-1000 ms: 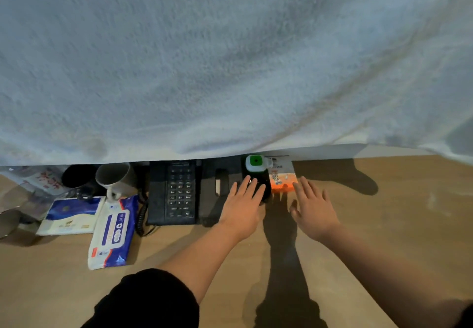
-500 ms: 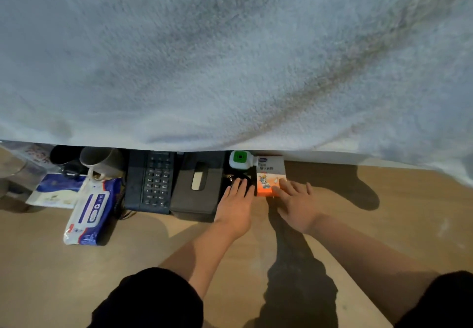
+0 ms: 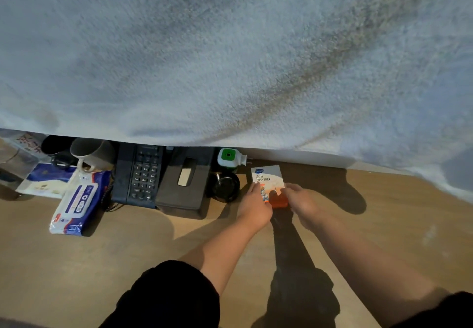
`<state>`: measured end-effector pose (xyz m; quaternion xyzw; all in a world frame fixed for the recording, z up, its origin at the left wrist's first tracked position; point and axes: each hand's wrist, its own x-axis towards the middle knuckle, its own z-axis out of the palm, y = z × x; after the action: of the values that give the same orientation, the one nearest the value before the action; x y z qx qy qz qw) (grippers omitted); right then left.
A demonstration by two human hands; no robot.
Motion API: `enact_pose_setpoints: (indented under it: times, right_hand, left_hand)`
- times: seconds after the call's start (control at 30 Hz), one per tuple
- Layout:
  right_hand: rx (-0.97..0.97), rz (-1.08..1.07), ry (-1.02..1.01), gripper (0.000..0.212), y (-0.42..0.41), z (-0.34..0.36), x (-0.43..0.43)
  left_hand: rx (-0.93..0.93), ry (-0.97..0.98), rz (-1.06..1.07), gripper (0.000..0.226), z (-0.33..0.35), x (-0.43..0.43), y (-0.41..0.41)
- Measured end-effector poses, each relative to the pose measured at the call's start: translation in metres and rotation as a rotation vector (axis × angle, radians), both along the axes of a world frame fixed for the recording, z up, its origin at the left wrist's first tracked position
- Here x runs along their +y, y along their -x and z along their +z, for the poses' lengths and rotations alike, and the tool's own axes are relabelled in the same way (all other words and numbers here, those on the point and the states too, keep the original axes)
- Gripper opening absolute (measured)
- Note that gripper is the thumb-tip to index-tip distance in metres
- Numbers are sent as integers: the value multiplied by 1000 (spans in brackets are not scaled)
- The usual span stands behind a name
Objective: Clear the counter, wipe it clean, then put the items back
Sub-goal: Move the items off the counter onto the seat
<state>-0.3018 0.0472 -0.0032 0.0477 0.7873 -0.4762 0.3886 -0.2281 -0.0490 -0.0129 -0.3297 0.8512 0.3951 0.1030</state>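
Note:
A small white and orange box with a cartoon print lies on the wooden counter near the back wall. My left hand holds its left edge and my right hand holds its right edge, fingers curled on it. Just left of the box sits a round black lid-like object, and behind it a white plug-in device with a green top.
A white towel hangs over the upper view. Along the back stand a black tissue box, a black telephone, two mugs, a wet-wipes pack and a tissue pack.
Both hands moved from lying flat near the black object and box to gripping the box from both sides. The left hand shifted right off the black object. The view moved closer.

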Motion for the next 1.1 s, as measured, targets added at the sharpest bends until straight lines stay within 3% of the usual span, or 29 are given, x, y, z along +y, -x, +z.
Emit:
enact_pose_setpoints:
  times: [0.17, 0.37, 0.6, 0.83, 1.1]
  right_hand:
    - [-211, -107, 29, 30, 9, 3, 12]
    - [-171, -68, -73, 30, 9, -1, 22]
    - [-24, -135, 80, 29, 8, 5, 24]
    - [41, -66, 192, 20, -4, 38, 3]
    - [58, 71, 267, 21, -74, 70, -89]
  left_hand:
    - [-13, -327, 410, 49, -1, 3, 9]
    - [-30, -389, 393, 33, 3, 8, 4]
    - [46, -470, 371, 36, 17, 6, -7]
    - [209, -588, 559, 65, 42, -31, -33]
    - [307, -577, 619, 43, 87, -121, -116]
